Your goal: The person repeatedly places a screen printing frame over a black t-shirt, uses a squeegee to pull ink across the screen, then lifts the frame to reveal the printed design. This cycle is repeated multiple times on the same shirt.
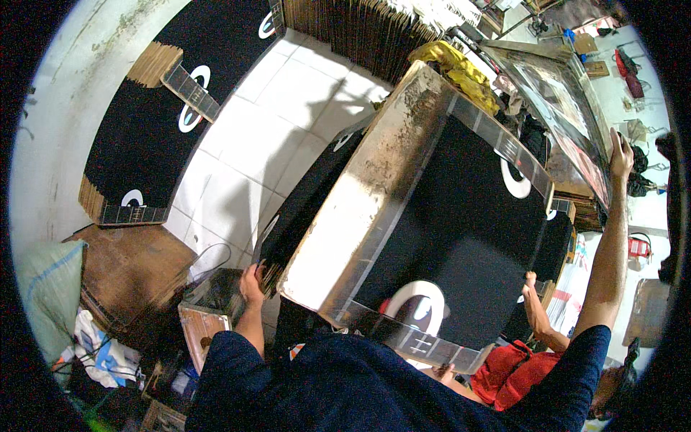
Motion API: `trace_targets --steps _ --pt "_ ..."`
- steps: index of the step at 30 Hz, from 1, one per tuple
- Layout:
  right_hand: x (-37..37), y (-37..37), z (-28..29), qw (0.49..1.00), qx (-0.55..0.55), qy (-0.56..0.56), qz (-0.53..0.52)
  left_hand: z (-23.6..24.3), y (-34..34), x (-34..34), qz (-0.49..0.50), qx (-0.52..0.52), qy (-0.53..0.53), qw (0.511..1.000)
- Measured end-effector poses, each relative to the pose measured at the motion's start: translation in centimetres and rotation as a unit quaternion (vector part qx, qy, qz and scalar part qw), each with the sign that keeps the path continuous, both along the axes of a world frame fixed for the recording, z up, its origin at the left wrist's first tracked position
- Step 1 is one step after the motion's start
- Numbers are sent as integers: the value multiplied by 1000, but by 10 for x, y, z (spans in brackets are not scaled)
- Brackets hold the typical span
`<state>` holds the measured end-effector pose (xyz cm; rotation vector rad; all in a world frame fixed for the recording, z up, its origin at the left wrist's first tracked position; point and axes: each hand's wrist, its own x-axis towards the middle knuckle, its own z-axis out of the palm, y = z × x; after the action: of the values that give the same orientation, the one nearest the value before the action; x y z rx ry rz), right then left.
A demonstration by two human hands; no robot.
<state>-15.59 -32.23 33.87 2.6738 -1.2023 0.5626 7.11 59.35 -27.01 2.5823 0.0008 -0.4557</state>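
A large black sheet (461,237) printed with white-ringed eyes lies on a worn white worktop (338,209), with translucent gridded strips along two of its edges. Up at the right, my right hand (620,155) is closed at the edge of a raised printing-screen frame (561,115); its fingers partly hide the contact. Low at the left, my left hand (252,284) curls against the edge of a stack of black sheets (306,198) beside the worktop. A co-worker's hand (530,281) touches the sheet's right edge, and that person's other hand (446,372) is at its near edge.
More black eye-printed sheets (144,137) lie at the left beyond white floor tiles (252,108). A tall brown stack (345,36) stands at the back, near a yellow cloth (457,68). The co-worker's red shirt (511,374) is close on my right. A wooden box (198,331) stands by my left arm.
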Motion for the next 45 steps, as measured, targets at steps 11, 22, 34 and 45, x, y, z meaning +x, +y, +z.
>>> trace_targets --steps 11,22,34,45 --pt "24 45 1 995 18 -57 -83 122 -49 70 -221 105 -64 967" --pt "39 125 -18 993 -4 -84 -87 435 -263 83 -122 -284 -399 863" --pt "35 142 -14 995 24 -67 -64 470 -255 -213 -513 -180 -441 714" --pt "40 134 -19 994 40 -59 -84 272 -280 -307 -591 -387 -188 682"
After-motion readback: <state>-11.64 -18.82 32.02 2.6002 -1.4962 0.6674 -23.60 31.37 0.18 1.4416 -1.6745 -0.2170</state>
